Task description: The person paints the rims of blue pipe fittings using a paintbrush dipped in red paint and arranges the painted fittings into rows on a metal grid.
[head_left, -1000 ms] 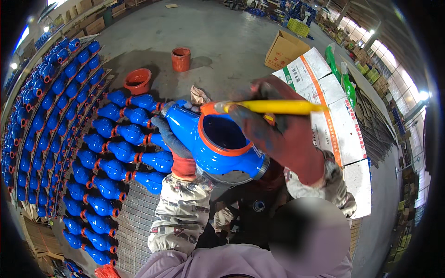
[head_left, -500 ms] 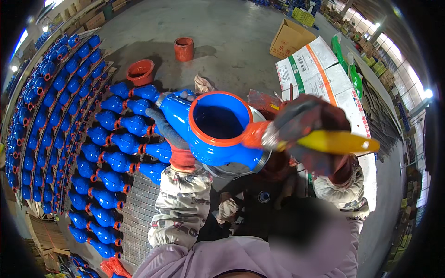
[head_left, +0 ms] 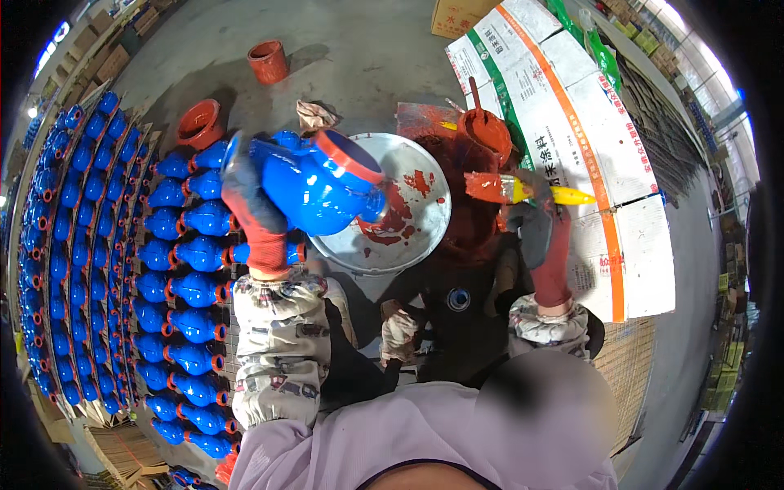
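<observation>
My left hand (head_left: 249, 192), in a dark glove with a red cuff, grips a glossy blue metal valve body (head_left: 306, 192) at its left end. The valve body is tilted, its wide opening ringed in orange-red facing up and right. It hangs over the left part of a round whitish lid (head_left: 384, 245) smeared with red paint. My right hand (head_left: 539, 216), also gloved, is closed round a paintbrush (head_left: 498, 188) with a yellow handle and red-coated bristles pointing left. Just beyond the brush stands a red paint-covered pot (head_left: 483, 135) with a stick in it.
Rows of blue valve bodies (head_left: 196, 286) with red rims lie on a mesh rack at left, more on slanted racks (head_left: 77, 245) beyond. Two red containers (head_left: 268, 63) (head_left: 200, 124) and a crumpled rag (head_left: 316, 116) are on the floor. Flattened white cardboard (head_left: 572, 163) lies at right.
The valve body has moved left and tipped, away from the brush. My right hand has drawn the brush back off its rim, toward the paint pot. The head view has shifted.
</observation>
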A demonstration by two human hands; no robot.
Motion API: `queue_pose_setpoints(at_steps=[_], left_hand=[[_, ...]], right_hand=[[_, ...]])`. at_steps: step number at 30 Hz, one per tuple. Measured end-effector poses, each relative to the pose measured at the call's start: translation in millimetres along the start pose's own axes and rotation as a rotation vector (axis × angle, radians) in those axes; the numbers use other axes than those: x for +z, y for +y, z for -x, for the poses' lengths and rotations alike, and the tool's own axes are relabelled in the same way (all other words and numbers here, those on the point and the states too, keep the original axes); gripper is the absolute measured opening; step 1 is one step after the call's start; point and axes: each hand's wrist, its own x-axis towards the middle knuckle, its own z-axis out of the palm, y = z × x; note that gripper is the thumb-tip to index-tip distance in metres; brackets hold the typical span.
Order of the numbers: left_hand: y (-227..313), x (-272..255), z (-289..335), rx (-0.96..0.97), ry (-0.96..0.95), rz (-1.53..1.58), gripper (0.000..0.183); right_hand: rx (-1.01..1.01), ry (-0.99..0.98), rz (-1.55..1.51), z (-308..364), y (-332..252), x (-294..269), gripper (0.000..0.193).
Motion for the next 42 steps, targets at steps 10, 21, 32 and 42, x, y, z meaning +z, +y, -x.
queue_pose_setpoints(at_steps=[10, 21, 32, 42], left_hand=[[-26.1, 54.1, 11.1, -0.195, -0.107, -0.073, 0.046], [56.0, 59.6, 82.0, 0.363, -0.938, -0.199, 0.068], [51.6, 65.2, 143.5, 0.621, -1.060, -0.154, 0.033], [51.3, 70.3, 149.4, 0.586, -0.988, -0.089, 0.028]], right_hand=[[0.061, 0.087, -0.314, -13.9, 34.8, -17.9, 0.039], [0.078, -0.082, -0.023, -81.2, 4.4, 28.1, 0.029], [-0.301, -1.088, 0.752, -118.4, 54.2, 141.8, 0.026], [-0.277, -1.498, 0.794, -126.7, 78.2, 189.3, 0.025]])
